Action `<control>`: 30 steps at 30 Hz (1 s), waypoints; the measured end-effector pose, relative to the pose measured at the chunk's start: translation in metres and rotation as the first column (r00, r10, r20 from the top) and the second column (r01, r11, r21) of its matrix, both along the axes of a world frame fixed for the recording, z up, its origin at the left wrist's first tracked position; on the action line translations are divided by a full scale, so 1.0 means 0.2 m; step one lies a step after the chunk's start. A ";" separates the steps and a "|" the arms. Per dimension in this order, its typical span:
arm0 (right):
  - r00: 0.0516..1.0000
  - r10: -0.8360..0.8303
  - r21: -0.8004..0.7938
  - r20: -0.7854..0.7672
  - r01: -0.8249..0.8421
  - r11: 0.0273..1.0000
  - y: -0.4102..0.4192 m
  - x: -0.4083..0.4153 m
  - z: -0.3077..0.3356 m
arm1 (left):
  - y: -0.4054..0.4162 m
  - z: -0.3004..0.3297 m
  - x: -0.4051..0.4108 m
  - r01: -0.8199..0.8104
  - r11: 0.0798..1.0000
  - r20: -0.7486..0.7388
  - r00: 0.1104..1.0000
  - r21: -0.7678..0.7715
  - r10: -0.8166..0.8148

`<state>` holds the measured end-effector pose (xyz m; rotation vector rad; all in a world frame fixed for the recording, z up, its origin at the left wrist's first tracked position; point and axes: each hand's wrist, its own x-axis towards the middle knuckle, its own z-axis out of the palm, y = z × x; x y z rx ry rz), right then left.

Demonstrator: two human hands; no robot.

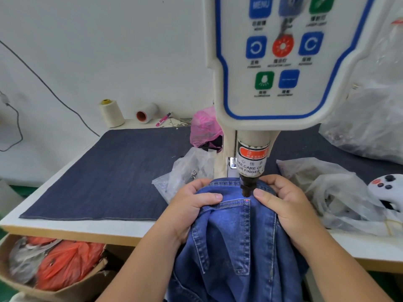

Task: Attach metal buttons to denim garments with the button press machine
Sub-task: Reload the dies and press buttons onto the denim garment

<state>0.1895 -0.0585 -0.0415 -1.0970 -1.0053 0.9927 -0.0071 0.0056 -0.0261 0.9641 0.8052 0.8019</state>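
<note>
Denim garment (235, 232) lies bunched under the press head (247, 188), its pocket corner just below the tip, left hand (192, 205) and right hand (281, 205) each gripping a fold on either side.

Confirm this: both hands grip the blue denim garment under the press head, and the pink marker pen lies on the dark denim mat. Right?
Not quite. In the head view the pink marker pen lies on the white tabletop behind the dark denim mat. Both the left hand and right hand do grip the blue denim garment.
</note>
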 end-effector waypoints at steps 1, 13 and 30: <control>1.000 0.007 0.003 -0.017 -0.007 1.000 0.00 0.00 0.00 | 0.00 0.00 0.00 0.001 1.000 -0.002 1.000 0.005 -0.001; 0.999 0.032 0.023 -0.035 -0.031 0.999 0.00 0.01 -0.01 | -0.02 0.00 -0.01 -0.015 0.999 0.022 1.000 0.039 0.015; 1.000 -0.004 0.001 -0.025 0.005 1.000 0.00 0.00 0.01 | 0.01 -0.04 -0.01 0.018 0.997 0.027 0.999 0.071 -0.020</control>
